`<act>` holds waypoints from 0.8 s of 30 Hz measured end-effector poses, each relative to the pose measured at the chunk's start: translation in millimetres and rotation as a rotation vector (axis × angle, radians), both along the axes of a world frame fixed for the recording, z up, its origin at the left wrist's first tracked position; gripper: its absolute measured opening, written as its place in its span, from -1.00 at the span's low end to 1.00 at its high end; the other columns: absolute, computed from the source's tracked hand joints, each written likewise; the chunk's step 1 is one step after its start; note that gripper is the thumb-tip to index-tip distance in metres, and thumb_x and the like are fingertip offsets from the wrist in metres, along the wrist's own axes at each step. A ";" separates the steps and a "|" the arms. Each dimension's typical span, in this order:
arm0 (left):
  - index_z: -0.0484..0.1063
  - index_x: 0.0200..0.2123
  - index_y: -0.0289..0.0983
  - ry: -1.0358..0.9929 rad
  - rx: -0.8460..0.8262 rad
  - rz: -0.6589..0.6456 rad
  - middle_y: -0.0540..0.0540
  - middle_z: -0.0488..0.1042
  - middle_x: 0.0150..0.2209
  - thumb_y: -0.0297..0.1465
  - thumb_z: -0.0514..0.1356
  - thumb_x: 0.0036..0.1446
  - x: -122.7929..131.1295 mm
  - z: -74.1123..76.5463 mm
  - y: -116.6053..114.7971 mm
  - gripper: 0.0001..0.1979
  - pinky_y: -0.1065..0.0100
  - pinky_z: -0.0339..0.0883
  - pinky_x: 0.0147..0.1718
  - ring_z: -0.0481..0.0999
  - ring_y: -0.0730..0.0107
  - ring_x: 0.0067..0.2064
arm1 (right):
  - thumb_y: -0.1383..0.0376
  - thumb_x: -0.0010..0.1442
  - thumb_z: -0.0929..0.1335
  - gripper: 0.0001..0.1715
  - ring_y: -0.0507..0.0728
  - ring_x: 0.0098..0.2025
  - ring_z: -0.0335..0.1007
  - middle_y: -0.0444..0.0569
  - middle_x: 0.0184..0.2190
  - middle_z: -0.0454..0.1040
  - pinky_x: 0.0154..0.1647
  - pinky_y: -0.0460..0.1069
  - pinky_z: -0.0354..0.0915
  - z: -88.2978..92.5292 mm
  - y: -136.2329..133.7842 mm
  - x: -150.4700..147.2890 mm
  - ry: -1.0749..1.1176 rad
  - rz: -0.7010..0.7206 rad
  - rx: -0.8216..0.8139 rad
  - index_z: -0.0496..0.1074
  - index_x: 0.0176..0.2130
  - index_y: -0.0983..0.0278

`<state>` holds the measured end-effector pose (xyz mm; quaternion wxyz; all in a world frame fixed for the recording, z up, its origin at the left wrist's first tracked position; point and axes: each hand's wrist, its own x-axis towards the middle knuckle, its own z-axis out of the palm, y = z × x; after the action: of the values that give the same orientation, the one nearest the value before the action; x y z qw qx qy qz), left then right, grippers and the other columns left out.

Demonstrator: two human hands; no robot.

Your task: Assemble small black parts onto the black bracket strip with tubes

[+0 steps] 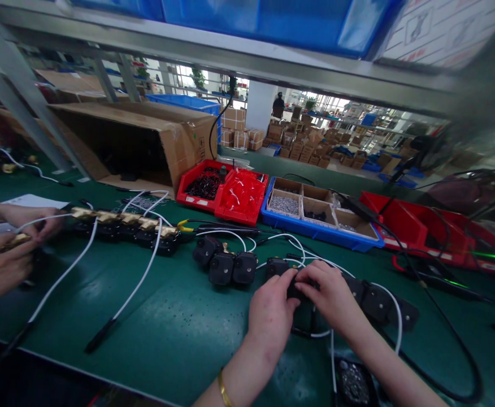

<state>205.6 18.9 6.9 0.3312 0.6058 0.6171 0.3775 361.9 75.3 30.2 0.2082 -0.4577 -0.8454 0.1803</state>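
Green matting covers the desk where my left hand and right hand close together on a small black valve block, near the front edge amid white tubing. Three more black blocks lie just to its left. A co-worker's hands work a brass-fitted row at far left. Red bins stand behind.

left hand, right hand, fingertips meeting (curled)
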 end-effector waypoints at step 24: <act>0.54 -0.02 -0.43 -1.822 -0.641 0.226 -0.31 0.52 0.03 -0.25 0.09 0.36 -0.3 37.2 -36.3 -0.62 0.36 0.48 0.01 0.55 0.30 0.03 | 0.24 0.40 0.32 -0.86 0.14 -0.13 0.44 -0.09 -0.18 0.52 -0.16 0.02 0.39 13.1 -90.0 29.6 0.211 -0.101 0.162 0.44 -0.06 0.05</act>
<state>205.3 -17.4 44.2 0.7932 -0.1002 0.2523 0.5452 391.5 -14.7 43.3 0.3411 -0.4596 -0.8066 0.1480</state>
